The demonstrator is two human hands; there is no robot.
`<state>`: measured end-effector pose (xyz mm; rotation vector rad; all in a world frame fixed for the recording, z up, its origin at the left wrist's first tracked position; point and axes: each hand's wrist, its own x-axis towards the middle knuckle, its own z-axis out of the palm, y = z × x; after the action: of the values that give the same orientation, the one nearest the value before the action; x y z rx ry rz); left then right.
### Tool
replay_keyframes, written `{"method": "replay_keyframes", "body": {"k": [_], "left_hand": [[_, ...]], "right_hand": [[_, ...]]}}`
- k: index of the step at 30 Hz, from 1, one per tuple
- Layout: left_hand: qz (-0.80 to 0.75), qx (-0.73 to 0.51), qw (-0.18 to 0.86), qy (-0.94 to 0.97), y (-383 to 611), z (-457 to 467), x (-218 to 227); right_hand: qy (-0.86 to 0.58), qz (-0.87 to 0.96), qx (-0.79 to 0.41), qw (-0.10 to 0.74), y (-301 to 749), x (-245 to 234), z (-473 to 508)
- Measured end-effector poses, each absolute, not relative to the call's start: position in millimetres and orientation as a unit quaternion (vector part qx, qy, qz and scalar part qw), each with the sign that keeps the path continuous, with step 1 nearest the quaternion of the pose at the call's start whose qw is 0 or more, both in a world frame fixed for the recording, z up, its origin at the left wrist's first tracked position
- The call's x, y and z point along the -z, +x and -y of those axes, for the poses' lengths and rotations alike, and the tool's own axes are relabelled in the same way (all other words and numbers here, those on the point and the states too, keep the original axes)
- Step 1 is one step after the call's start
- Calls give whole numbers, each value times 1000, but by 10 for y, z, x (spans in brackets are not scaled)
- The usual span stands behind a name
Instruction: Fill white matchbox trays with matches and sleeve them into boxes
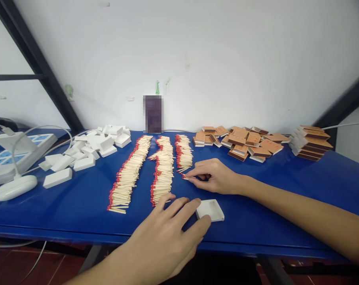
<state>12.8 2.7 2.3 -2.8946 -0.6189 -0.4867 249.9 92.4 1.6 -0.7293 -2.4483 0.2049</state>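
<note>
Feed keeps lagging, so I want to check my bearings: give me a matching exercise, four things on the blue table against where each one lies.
Things:
1 heap of white trays
2 brown sleeves
3 single white tray
4 power strip

Places:
A at the left hand's fingertips
B far left end of the table
C right of the matches, at the back
D just left of the matches

Pairs: 1-D, 2-C, 3-A, 4-B.

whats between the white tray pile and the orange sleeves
Three rows of red-tipped matchsticks lie between the white trays and the orange sleeves on the blue table, in the head view.
</note>
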Motion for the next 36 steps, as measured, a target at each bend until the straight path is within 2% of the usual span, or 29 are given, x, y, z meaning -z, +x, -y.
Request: {"method": "replay_keyframes", "body": {"k": [15, 36], "left_hand": [[205, 161, 73, -963, 118, -30, -17], [207, 167, 73, -961, 129, -33, -12]], "right_hand": [[-277, 919, -83, 269, 2511, -5, -952], [-257, 917, -83, 293, 2515, -1, -950]]}}
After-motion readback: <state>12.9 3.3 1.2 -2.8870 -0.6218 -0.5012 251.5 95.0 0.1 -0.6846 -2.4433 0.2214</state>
